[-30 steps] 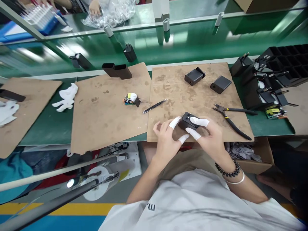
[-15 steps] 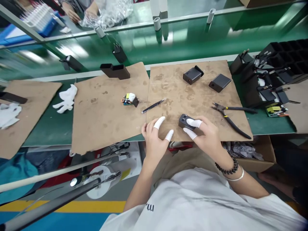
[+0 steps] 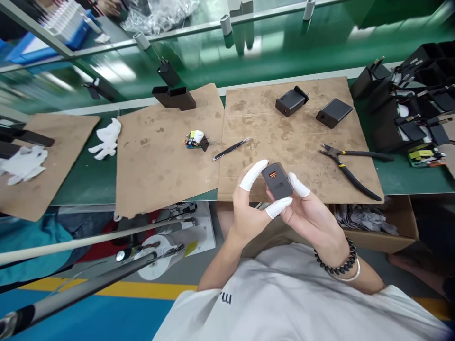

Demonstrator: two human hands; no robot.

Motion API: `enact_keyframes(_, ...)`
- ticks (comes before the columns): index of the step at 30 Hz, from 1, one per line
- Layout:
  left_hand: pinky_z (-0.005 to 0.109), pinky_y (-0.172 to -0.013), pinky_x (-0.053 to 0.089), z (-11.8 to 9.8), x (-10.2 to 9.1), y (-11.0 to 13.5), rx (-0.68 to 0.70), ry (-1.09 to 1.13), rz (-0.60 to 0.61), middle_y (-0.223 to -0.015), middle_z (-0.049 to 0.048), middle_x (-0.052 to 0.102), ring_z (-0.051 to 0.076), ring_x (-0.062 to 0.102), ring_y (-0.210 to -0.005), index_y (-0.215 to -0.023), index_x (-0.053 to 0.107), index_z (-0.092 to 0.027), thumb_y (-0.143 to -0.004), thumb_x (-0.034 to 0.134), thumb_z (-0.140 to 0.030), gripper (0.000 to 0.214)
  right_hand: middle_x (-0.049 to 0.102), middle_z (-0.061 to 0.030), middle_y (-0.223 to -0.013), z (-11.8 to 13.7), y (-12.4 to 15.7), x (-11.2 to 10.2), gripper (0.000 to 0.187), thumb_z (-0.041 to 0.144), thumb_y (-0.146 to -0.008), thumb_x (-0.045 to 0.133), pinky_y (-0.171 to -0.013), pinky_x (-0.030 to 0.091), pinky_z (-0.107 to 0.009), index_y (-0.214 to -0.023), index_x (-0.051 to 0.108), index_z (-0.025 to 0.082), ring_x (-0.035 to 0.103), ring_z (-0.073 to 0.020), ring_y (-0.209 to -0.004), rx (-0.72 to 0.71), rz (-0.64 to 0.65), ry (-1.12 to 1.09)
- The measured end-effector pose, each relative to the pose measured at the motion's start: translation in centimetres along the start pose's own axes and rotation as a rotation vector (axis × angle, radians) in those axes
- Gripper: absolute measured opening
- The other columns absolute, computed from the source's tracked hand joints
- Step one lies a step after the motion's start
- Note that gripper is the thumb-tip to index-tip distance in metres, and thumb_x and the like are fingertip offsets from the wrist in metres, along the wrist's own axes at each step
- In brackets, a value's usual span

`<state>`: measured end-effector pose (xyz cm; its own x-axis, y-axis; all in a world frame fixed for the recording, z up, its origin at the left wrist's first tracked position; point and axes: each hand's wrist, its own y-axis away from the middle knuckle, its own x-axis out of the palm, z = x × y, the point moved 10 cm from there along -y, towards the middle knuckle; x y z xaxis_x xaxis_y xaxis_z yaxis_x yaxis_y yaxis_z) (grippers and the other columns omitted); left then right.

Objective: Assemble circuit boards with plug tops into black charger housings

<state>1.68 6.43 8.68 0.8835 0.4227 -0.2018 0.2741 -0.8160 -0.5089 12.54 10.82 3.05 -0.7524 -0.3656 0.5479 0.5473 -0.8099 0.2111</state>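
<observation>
Between both hands is a small black charger (image 3: pixel 277 182), lifted over the front edge of the cardboard, its face with an orange slot turned up. My left hand (image 3: pixel 250 203) grips it with white-cotted thumb and finger. My right hand (image 3: pixel 309 215) holds it from the right and below, some of its fingers hidden. Tweezers (image 3: pixel 231 149) lie on the cardboard (image 3: pixel 256 113) beyond my left hand. To the right rest black-handled cutting pliers (image 3: pixel 339 166). A small circuit board (image 3: pixel 195 139) sits left of the tweezers.
Two black chargers (image 3: pixel 292 101) (image 3: pixel 334 112) lie at the back right. Black casings (image 3: pixel 174 98) stand at the back left. A stack of black boxes with parts (image 3: pixel 401 109) fills the right side. White gloves (image 3: pixel 106 138) lie left. A box of scraps (image 3: pixel 377 220) sits below the bench edge.
The charger has been raised from the cardboard and turned to show its orange slot. My left hand has moved right and taken hold of it too. The view has shifted slightly.
</observation>
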Motion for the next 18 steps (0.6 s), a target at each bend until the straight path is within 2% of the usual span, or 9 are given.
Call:
enact_keyframes(3, 0.043, -0.114, 0.058, 0.3, -0.3, 0.0, -0.061, 0.03, -0.049, -0.135, 0.0083, 0.073, 0.028, 0.071, -0.129, -0.137, 0.064, -0.026, -0.08, 0.091, -0.046, 0.066, 0.083, -0.0046, -0.107, -0.6, 0.4, 0.2, 0.034, 0.057, -0.095, 0.07, -0.076, 0.07, -0.033, -0.107, 0.075, 0.026, 0.079, -0.0219, -0.096, 0.086, -0.01, -0.122)
enact_keyframes(6, 0.044, -0.112, 0.06, 1.1, -0.6, 0.2, -0.146, 0.028, -0.097, -0.129, 0.0098, 0.075, 0.028, 0.074, -0.123, -0.131, 0.066, -0.022, -0.079, 0.089, -0.056, 0.067, 0.084, -0.0045, -0.105, -1.3, 0.6, 0.5, 0.032, 0.054, -0.092, 0.075, -0.078, 0.07, -0.035, -0.107, 0.075, 0.025, 0.079, -0.0219, -0.091, 0.174, -0.024, -0.205)
enact_keyframes(9, 0.045, -0.112, 0.059, 1.4, -0.8, 0.4, -0.154, 0.036, -0.119, -0.127, 0.0109, 0.074, 0.029, 0.073, -0.124, -0.131, 0.063, -0.021, -0.081, 0.085, -0.061, 0.068, 0.084, -0.0037, -0.107, -1.6, 0.4, 0.1, 0.033, 0.054, -0.09, 0.075, -0.076, 0.07, -0.038, -0.108, 0.074, 0.027, 0.08, -0.0231, -0.091, 0.175, -0.084, -0.225)
enact_keyframes(11, 0.045, -0.112, 0.059, 1.1, -0.5, 0.4, -0.082, 0.102, -0.088, -0.13, 0.0106, 0.073, 0.029, 0.072, -0.128, -0.132, 0.06, -0.024, -0.083, 0.085, -0.054, 0.063, 0.083, -0.0018, -0.111, -1.0, 0.2, -0.6, 0.032, 0.053, -0.09, 0.075, -0.077, 0.07, -0.04, -0.111, 0.072, 0.029, 0.08, -0.024, -0.095, 0.08, -0.15, -0.156)
enact_keyframes(14, 0.05, -0.122, 0.051, 0.4, -0.2, 0.6, 0.04, 0.133, -0.036, -0.133, 0.0097, 0.073, 0.029, 0.071, -0.132, -0.132, 0.056, -0.028, -0.084, 0.086, -0.034, 0.057, 0.083, -0.0006, -0.112, 1.2, 0.5, -2.1, 0.031, 0.045, -0.086, 0.08, -0.083, 0.07, -0.042, -0.111, 0.07, 0.031, 0.08, -0.025, -0.1, -0.169, -0.258, 0.073)
enact_keyframes(16, 0.056, -0.131, 0.038, 0.4, -0.2, 0.7, 0.06, -0.006, -0.015, -0.133, 0.009, 0.074, 0.029, 0.071, -0.132, -0.134, 0.055, -0.028, -0.085, 0.084, -0.024, 0.057, 0.083, -0.0016, -0.111, 3.6, 1.5, -2.7, 0.029, 0.037, -0.083, 0.086, -0.09, 0.068, -0.046, -0.108, 0.073, 0.031, 0.08, -0.0267, -0.103, -0.392, -0.328, 0.284)
enact_keyframes(18, 0.058, -0.133, 0.032, 0.9, -0.3, 0.7, 0.026, -0.192, 0.021, -0.135, 0.0094, 0.074, 0.029, 0.069, -0.133, -0.136, 0.057, -0.027, -0.086, 0.082, -0.023, 0.056, 0.082, -0.0014, -0.115, 6.3, 3.1, -2.6, 0.029, 0.029, -0.083, 0.087, -0.101, 0.065, -0.05, -0.109, 0.076, 0.034, 0.079, -0.029, -0.109, -0.645, -0.379, 0.513)
